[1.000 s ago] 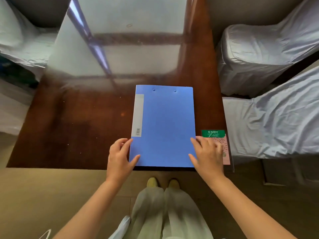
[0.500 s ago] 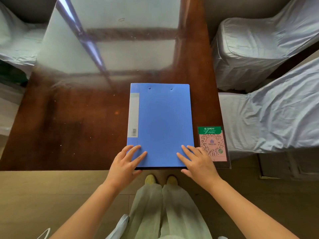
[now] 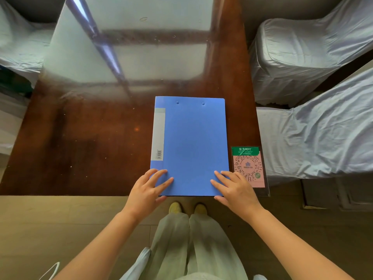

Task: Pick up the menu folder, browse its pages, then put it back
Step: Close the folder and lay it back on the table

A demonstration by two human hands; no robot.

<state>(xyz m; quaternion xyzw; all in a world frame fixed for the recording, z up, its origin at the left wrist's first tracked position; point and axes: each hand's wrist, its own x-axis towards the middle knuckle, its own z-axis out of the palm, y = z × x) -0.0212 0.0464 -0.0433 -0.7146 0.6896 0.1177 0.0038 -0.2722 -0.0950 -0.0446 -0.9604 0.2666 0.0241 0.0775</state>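
Observation:
The blue menu folder (image 3: 191, 142) lies closed and flat on the dark wooden table (image 3: 90, 138), its near edge level with the table's front edge. A grey label strip runs down its left side. My left hand (image 3: 147, 190) rests on the folder's near left corner, fingers spread on the cover and thumb at the near edge. My right hand (image 3: 236, 190) sits the same way on the near right corner, thumb at the edge. Both hands pinch the folder's near edge.
A pink and green QR-code card (image 3: 249, 166) lies on the table just right of the folder, partly under my right hand. Chairs in grey covers (image 3: 302, 57) stand along the right side and at the far left (image 3: 18, 47). The table's far half shows a bright glare.
Both hands slid inward from the folder's sides onto its near corners. The right hand came off the QR-code card. The folder has stayed flat on the table.

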